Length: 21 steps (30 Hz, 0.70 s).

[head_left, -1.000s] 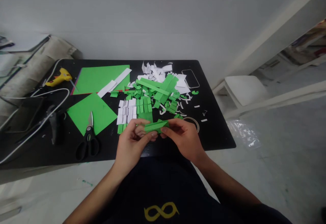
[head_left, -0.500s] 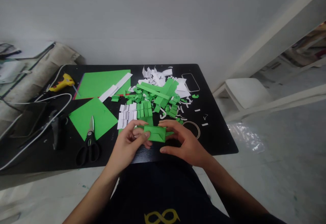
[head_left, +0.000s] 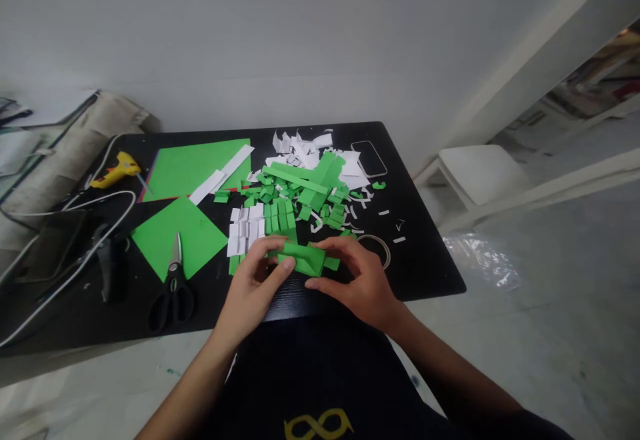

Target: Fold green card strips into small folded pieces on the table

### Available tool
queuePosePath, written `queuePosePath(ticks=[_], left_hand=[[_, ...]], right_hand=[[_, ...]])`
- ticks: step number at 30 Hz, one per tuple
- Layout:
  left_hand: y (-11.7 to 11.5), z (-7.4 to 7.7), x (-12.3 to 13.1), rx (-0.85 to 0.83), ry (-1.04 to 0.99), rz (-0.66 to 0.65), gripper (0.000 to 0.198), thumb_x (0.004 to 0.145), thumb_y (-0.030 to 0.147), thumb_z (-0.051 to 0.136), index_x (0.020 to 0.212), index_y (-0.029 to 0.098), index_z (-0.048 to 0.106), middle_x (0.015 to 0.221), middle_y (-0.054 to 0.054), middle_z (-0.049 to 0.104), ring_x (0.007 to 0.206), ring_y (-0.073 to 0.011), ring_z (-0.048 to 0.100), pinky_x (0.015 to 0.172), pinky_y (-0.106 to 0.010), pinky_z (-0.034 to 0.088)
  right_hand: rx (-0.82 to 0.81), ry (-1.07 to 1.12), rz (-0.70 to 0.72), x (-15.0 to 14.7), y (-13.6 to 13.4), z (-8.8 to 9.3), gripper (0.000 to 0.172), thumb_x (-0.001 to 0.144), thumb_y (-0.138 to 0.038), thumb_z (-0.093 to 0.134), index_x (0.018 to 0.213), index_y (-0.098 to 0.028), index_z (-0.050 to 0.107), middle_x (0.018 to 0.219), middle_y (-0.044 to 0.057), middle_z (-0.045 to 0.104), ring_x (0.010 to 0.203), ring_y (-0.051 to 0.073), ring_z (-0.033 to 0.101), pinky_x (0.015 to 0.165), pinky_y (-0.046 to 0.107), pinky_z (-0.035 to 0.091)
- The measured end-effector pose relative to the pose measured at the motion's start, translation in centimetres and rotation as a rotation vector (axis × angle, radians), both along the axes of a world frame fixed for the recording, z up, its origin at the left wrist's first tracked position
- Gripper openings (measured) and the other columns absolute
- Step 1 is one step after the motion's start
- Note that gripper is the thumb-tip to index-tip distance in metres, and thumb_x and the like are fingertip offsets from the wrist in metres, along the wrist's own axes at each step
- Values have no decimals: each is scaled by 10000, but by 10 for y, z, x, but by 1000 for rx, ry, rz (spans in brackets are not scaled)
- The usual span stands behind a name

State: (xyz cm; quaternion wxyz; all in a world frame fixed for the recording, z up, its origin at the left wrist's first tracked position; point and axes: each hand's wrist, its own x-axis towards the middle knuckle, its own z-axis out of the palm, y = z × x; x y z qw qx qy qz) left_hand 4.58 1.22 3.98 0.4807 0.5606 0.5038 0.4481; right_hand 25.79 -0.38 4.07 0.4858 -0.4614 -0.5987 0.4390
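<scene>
A folded piece of green paper (head_left: 306,258) is held near the table's front edge. My left hand (head_left: 260,277) pinches its left end between thumb and fingers. At the other end, the fingers of my right hand (head_left: 357,277) curl against the paper's top right corner, while the thumb sits lower, apart from the forefinger. Just beyond my hands lie white folded strips (head_left: 245,230) and green folded strips (head_left: 280,217) side by side. Part of another green piece (head_left: 331,264) shows beside my right fingers.
Scissors (head_left: 173,287) lie on a green sheet (head_left: 175,233) at left, with a yellow glue gun (head_left: 117,170) and white cable (head_left: 127,217) behind. Green and white scraps (head_left: 305,173) heap at the back. A tape ring (head_left: 385,251) is right; a white stool (head_left: 480,170) stands beyond the table.
The held green paper has tilted, its fold standing out more. My right thumb has moved slightly left, closer to the paper. The whole view has shifted a little.
</scene>
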Motion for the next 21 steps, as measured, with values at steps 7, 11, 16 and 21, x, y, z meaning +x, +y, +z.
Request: queuePosePath(ticks=[7, 11, 16, 21], left_hand=[[5, 9, 2, -45, -119, 25, 260, 886, 441, 820, 851, 203, 722, 1010, -54, 733, 965, -215, 672, 859, -301, 527], [8, 9, 5, -134, -208, 35, 310, 848, 475, 853, 852, 192, 728, 766, 10, 628, 715, -141, 555, 671, -239, 453], [11, 8, 7, -221, -312, 2, 352, 837, 500, 866, 901, 189, 714, 682, 46, 573, 601, -98, 472, 580, -205, 379], [17, 13, 5, -114, -214, -1, 331, 850, 467, 864, 969, 201, 707, 645, 53, 603, 603, -111, 531, 614, -216, 434]], right_hand=[[-112, 101, 92, -6, 1, 3, 644, 663, -370, 1030, 1208, -279, 699, 1137, 52, 781, 1135, 263, 752, 1015, 417, 624], [-157, 189, 159, -7, 1, 4, 704, 623, -338, 1048, 1226, -268, 692, 1057, 30, 769, 1036, 234, 755, 944, 383, 628], [-320, 298, 280, -4, 2, 6, 703, 667, -269, 1020, 1272, -273, 662, 1018, 3, 772, 883, 180, 757, 794, 312, 620], [-399, 377, 403, -1, 3, 6, 746, 729, -324, 993, 1366, -278, 606, 974, -9, 760, 852, 168, 744, 735, 274, 588]])
